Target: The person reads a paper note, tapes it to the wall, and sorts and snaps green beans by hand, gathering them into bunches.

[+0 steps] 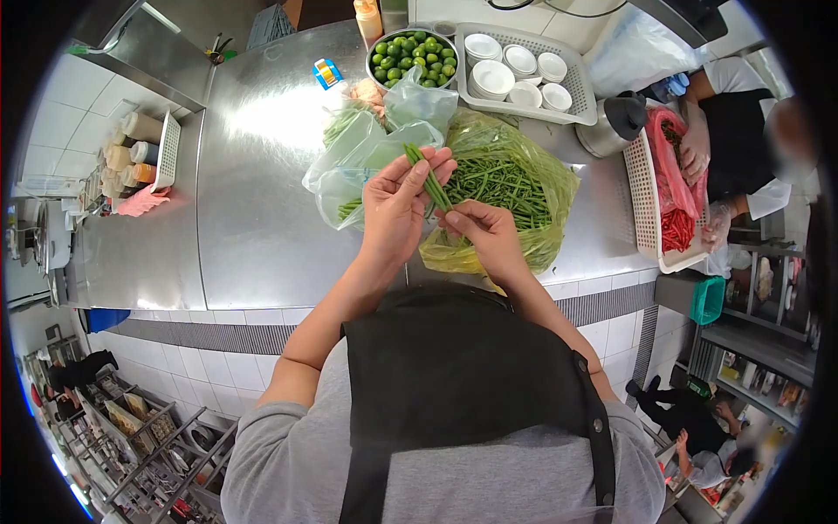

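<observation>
Green beans (435,188) up in both hands here, head view: a slim bundle slanting from upper left to lower right, left hand (394,203) gripping it under the thumb, right hand (491,234) pinching its lower end, nearer the yellow bag (563,189). That bag gapes, heaped with loose beans (511,190); left of it, pale bags (339,166) show more green. Beyond, limes (415,54) fill a bowl (373,80); a tray (584,98) carries white dishes (491,79).
</observation>
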Demonstrator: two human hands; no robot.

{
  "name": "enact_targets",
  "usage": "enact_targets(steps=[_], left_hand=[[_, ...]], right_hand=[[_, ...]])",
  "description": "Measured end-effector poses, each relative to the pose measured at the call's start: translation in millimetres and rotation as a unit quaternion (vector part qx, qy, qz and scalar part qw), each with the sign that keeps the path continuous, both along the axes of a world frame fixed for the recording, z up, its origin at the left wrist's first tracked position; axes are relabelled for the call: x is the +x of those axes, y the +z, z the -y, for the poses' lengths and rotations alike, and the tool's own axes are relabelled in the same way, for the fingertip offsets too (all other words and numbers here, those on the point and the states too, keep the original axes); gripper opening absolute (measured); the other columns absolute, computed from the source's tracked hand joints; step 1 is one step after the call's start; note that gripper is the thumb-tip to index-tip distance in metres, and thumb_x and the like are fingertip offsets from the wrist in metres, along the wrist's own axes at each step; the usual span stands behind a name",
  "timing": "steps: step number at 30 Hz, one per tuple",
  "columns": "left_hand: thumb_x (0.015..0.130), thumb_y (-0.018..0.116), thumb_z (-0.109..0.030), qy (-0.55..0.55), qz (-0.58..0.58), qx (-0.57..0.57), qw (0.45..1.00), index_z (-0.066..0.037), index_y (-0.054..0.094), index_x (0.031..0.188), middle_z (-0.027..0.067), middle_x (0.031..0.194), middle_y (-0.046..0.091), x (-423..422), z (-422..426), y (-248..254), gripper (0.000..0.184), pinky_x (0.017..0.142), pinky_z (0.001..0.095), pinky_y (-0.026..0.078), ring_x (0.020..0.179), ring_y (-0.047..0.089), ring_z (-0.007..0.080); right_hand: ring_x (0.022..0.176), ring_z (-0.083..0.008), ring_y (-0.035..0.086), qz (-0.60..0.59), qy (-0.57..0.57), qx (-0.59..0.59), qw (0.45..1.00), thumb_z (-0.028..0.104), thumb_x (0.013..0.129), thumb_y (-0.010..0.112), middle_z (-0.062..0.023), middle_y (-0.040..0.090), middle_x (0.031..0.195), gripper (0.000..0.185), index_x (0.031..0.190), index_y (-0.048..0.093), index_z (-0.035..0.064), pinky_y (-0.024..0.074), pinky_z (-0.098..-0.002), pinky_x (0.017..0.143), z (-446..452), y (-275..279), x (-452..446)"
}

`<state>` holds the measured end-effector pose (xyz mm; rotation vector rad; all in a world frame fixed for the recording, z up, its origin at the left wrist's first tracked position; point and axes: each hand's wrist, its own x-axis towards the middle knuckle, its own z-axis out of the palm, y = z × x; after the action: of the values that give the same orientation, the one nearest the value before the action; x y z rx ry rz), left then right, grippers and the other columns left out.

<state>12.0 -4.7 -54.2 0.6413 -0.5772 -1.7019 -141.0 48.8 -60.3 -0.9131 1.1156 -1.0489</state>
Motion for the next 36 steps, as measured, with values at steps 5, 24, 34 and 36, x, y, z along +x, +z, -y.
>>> enact_targets(steps=[5, 24, 34, 36], left_hand=[[0.101, 0.057, -0.007, -0.001, 0.018, -0.041, 0.999, 0.009, 0.06, 0.123, 0.0254, 0.124, 0.065, -1, -1, 3, 0.027, 0.107, 0.0434, 0.051, 0.117, 0.064, 0.033], [0.103, 0.052, -0.005, -0.014, 0.061, -0.131, 0.989, 0.009, 0.059, 0.12, 0.0226, 0.117, 0.068, 7, -8, 34, 0.024, 0.1, 0.0387, 0.052, 0.107, 0.069, 0.0298], [0.103, 0.052, -0.011, -0.164, 0.078, 0.073, 0.981, -0.001, 0.057, 0.107, -0.0009, 0.08, 0.05, 11, -15, -28, 0.012, 0.062, 0.0242, 0.036, 0.069, 0.043, 0.0073], [0.101, 0.055, -0.013, -0.152, 0.095, 0.08, 0.981, -0.002, 0.057, 0.104, -0.0026, 0.076, 0.048, 15, -14, -20, 0.011, 0.06, 0.0236, 0.034, 0.066, 0.041, 0.0066]], right_hand=[[0.079, -0.0086, 0.059, 0.036, -0.001, 0.015, 0.999, 0.007, 0.097, 0.063, -0.003, 0.069, 0.085, 0.014, 0.1, 0.072, -0.0038, 0.047, -0.0248, 0.077, -1, 0, 1], [0.091, -0.0211, 0.058, -0.489, -0.148, -0.213, 0.833, 0.002, 0.084, 0.07, -0.008, 0.062, 0.1, 0.021, 0.105, 0.076, 0.0034, 0.0476, -0.0336, 0.083, 29, -26, -51], [0.115, -0.0278, 0.05, -0.558, 0.211, -0.24, 0.766, 0.003, 0.077, 0.07, -0.0077, 0.058, 0.114, 0.014, 0.089, 0.076, 0.0076, 0.0414, -0.0407, 0.096, 2, -51, -40], [0.106, -0.0274, 0.058, -0.518, 0.224, -0.237, 0.791, 0.004, 0.076, 0.071, -0.0069, 0.063, 0.105, 0.01, 0.086, 0.074, 0.0059, 0.0466, -0.0385, 0.089, 3, -53, -37]])
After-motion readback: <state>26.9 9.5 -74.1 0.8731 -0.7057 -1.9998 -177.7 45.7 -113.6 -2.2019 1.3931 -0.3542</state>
